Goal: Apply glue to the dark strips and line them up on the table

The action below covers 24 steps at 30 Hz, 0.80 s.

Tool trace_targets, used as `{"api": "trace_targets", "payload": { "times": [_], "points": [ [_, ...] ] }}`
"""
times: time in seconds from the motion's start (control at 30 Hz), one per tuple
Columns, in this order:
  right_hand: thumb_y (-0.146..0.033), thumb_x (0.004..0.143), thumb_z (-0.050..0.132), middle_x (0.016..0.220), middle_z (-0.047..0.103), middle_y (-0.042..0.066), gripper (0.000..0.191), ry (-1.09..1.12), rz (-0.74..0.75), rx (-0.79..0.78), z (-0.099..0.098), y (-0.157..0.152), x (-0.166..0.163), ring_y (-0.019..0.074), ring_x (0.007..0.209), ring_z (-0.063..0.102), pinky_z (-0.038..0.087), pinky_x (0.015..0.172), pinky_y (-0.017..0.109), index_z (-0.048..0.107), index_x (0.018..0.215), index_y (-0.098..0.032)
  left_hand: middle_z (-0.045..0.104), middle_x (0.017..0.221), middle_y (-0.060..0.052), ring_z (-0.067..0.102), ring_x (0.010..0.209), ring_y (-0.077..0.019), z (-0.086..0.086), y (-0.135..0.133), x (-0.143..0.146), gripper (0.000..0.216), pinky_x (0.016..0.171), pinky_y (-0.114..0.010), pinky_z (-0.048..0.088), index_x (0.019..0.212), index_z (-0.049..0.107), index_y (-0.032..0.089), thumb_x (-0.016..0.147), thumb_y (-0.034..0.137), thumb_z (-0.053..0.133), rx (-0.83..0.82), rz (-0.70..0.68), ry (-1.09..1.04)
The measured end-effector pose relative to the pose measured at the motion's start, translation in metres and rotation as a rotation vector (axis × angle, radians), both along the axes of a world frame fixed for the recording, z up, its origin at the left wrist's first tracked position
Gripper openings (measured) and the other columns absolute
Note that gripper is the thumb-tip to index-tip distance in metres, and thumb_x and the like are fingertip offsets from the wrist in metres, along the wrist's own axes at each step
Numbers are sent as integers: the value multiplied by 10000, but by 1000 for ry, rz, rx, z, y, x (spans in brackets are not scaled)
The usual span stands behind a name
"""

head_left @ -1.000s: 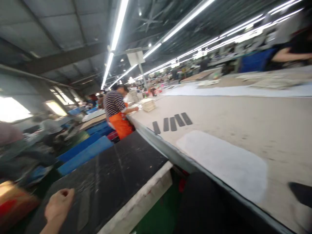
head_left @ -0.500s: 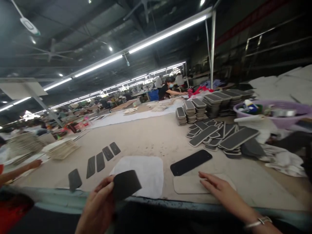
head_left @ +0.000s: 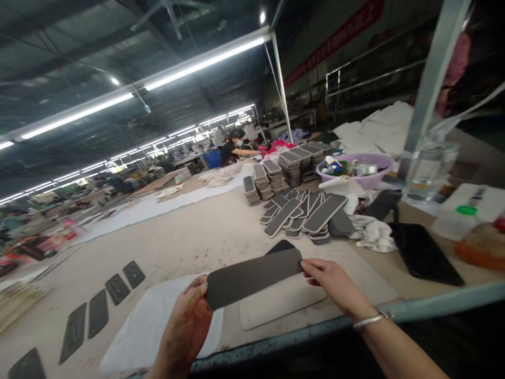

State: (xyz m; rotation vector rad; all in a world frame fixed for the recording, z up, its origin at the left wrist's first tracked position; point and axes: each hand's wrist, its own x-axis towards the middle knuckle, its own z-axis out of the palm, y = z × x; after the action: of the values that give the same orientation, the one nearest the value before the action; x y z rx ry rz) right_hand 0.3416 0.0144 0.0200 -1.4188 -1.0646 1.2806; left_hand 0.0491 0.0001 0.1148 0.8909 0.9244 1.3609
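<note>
A long dark grey panel with rounded corners [head_left: 254,279] is held up between my two hands, above the table. My left hand [head_left: 189,310] pinches its left end between thumb and fingers. At the opposite end, my right hand [head_left: 325,276] grips the corner with its fingertips. Below the panel lies a pale rounded board [head_left: 282,305], partly covered by it. Behind it, a black piece [head_left: 281,246] shows only at its top. A white sheet [head_left: 138,326] rests on the table to the left, partly behind my left hand.
Several small dark pieces [head_left: 98,313] lie in a row at the left. Beyond my right hand are a loose pile of grey panels with pale edges [head_left: 284,216], neat stacks [head_left: 262,181], a purple basin [head_left: 371,179], a black tablet-like slab [head_left: 426,252] and a glass jar [head_left: 432,171].
The view has turned right. My right hand has left the pale board and taken the far end of the dark panel, which my left hand held alone before. The panel now stretches between both hands.
</note>
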Motion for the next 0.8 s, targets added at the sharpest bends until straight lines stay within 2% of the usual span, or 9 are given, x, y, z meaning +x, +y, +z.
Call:
{"api": "trace_targets", "payload": {
  "times": [0.13,0.23,0.4,0.5,0.67,0.8],
  "points": [
    [-617,731,546,750,659,45,520,-212,-7,-17,-5,2,19,173,725,593,459,643,256,709,938,-168,623,740,-21,589,697,-149,-25,9,-1,169,645,-242,518,703,640,162,656,268,762,-71,-17,45],
    [-556,785,516,652,632,22,406,-411,46,-23,-6,2,29,169,655,571,402,602,259,709,776,-200,556,646,7,505,580,-105,-50,10,-5,249,553,-212,444,660,584,162,647,333,765,-148,-38,90],
    [-394,776,548,600,620,18,274,-712,152,-75,-13,2,35,183,638,569,337,584,269,678,606,-223,423,477,55,360,458,-66,-97,10,-16,400,468,-199,256,604,525,156,610,473,768,-268,-86,489],
    [-363,758,572,615,629,30,259,-833,192,-125,-20,4,37,194,637,568,320,574,277,662,559,-224,431,492,54,331,454,-70,-119,15,-23,393,466,-217,228,610,547,158,588,494,747,-286,-132,680],
    [-388,783,545,592,623,37,311,-931,227,-205,-26,6,37,191,619,569,318,568,280,643,537,-226,524,563,12,448,555,-123,-142,24,-27,290,539,-241,322,605,562,168,659,440,647,-183,-128,897],
    [-413,793,523,600,628,39,334,-963,239,-257,-26,8,37,196,626,583,332,575,283,639,538,-231,578,585,-2,517,590,-151,-142,26,-23,229,573,-258,345,647,591,172,743,379,579,-153,-151,1127]
  ]
}}
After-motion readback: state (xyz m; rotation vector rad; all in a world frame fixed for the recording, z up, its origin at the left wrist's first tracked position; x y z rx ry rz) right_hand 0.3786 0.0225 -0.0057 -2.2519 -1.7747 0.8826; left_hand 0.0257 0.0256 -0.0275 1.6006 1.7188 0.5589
